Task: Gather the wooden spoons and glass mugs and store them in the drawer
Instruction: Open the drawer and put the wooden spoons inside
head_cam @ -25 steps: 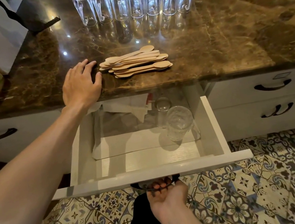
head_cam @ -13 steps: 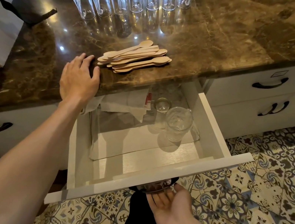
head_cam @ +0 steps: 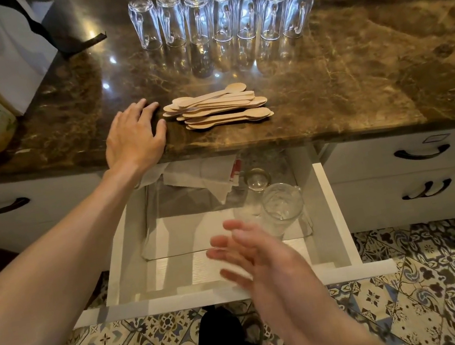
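Marble-brown counter (head_cam: 354, 75), seen from the head camera looking down: seven glass mugs (head_cam: 224, 17) stand upside down in a tight row near the back edge, and the wooden spoons (head_cam: 218, 109) lie in a loose flat stack nearer the front, well apart from the mugs. The left hand (head_cam: 133, 137) lies palm-down on the counter just beside the stack, fingers fairly straight and gripping nothing; there looks to be a thin gap between its fingertips and the nearest spoon.

Below the counter edge the drawer (head_cam: 331, 209) stands wide open. Inside are a pale liner, some crumpled paper at the back, and two clear glasses (head_cam: 282, 208) along the right side; whether they belong to the same set as the mugs I cannot tell. The right hand (head_cam: 265, 259) hangs over the drawer's front edge, blurred, fingers spread, empty.

By my reckoning the storing has barely begun: the drawer is ready, but every spoon and all seven mugs are on the counter, and neither hand has taken hold of anything.
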The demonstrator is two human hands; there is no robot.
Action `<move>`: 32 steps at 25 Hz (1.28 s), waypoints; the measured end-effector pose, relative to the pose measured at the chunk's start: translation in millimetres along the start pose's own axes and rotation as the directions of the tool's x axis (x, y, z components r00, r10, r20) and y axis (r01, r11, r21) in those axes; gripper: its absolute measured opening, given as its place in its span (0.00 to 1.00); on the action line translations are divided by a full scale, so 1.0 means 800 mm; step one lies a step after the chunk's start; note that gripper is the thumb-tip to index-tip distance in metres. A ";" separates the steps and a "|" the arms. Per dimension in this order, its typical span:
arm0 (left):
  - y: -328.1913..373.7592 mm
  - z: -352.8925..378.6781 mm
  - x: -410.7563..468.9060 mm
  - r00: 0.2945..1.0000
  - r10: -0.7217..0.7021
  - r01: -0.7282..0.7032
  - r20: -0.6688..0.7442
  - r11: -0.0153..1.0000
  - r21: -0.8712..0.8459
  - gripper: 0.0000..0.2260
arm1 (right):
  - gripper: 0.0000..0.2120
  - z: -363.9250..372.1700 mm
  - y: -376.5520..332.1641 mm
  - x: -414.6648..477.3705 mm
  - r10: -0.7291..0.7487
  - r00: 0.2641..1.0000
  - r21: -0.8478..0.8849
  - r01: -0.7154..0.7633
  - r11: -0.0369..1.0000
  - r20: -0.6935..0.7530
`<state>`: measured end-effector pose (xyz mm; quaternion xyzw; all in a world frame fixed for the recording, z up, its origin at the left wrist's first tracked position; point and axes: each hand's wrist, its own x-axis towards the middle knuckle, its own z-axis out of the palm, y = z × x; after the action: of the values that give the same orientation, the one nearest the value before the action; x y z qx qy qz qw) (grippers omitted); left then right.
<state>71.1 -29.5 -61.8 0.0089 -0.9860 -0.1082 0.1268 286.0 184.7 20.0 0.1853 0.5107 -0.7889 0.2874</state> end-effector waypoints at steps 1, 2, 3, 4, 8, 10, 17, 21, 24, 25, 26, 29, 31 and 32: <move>0.000 -0.001 -0.001 1.000 -0.001 0.001 0.000 1.000 0.001 0.22 | 0.15 -0.001 -0.015 0.014 -0.118 0.991 -0.313 0.131 0.941 0.061; 0.000 -0.003 -0.002 1.000 -0.001 0.001 0.002 1.000 0.003 0.22 | 0.15 -0.003 -0.029 0.032 -0.227 0.967 -0.560 0.252 0.789 0.116; 0.000 -0.004 -0.003 1.000 -0.004 0.004 0.003 1.000 0.003 0.22 | 0.17 -0.006 -0.042 0.053 -0.323 0.931 -0.726 0.340 0.597 0.170; 0.000 -0.005 -0.005 1.000 -0.008 0.008 0.002 1.000 0.003 0.22 | 0.21 -0.009 -0.057 0.074 -0.405 0.887 -0.833 0.387 0.395 0.220; 0.010 -0.006 -0.002 1.000 -0.008 0.008 -0.004 1.000 -0.012 0.21 | 0.30 -0.023 -0.117 0.154 -0.526 0.752 -0.918 0.326 -0.227 0.397; 0.015 -0.007 0.002 1.000 -0.005 0.005 -0.009 1.000 -0.021 0.21 | 0.32 -0.030 -0.150 0.187 -0.490 0.763 -0.890 0.244 -0.385 0.421; 0.004 -0.009 -0.001 0.999 -0.016 0.016 -0.039 1.000 -0.010 0.21 | 0.41 -0.012 -0.209 0.263 -0.237 0.876 -0.804 0.239 -0.545 0.421; 0.007 -0.008 0.008 0.998 -0.008 0.008 -0.060 1.000 -0.006 0.21 | 0.39 -0.007 -0.232 0.289 -0.138 0.917 -0.799 0.245 -0.549 0.375; 0.004 -0.008 0.015 0.997 -0.009 0.008 -0.074 1.000 -0.012 0.21 | 0.34 0.001 -0.242 0.302 -0.112 0.918 -0.786 0.257 -0.562 0.379; 0.000 -0.009 0.017 0.997 -0.015 0.014 -0.080 1.000 -0.011 0.21 | 0.32 0.005 -0.242 0.305 -0.115 0.910 -0.770 0.263 -0.582 0.398; -0.003 -0.009 0.018 0.996 -0.021 0.020 -0.083 1.000 -0.008 0.21 | 0.30 0.009 -0.241 0.307 -0.120 0.899 -0.745 0.267 -0.611 0.420; -0.006 -0.004 0.015 0.996 -0.032 0.032 -0.078 0.999 -0.004 0.21 | 0.27 0.013 -0.231 0.307 -0.122 0.878 -0.687 0.269 -0.675 0.463; -0.004 -0.001 0.013 0.997 -0.031 0.031 -0.073 1.000 0.000 0.21 | 0.25 0.012 -0.225 0.302 -0.121 0.884 -0.697 0.263 -0.667 0.451; -0.003 0.001 0.013 0.997 -0.031 0.031 -0.072 1.000 0.001 0.21 | 0.24 0.012 -0.222 0.298 -0.116 0.893 -0.704 0.257 -0.662 0.436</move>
<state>60.8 -32.1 -60.1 0.0283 -0.9806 -0.1090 0.1606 -10.8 168.3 8.6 -0.3259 0.9360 0.0548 0.1216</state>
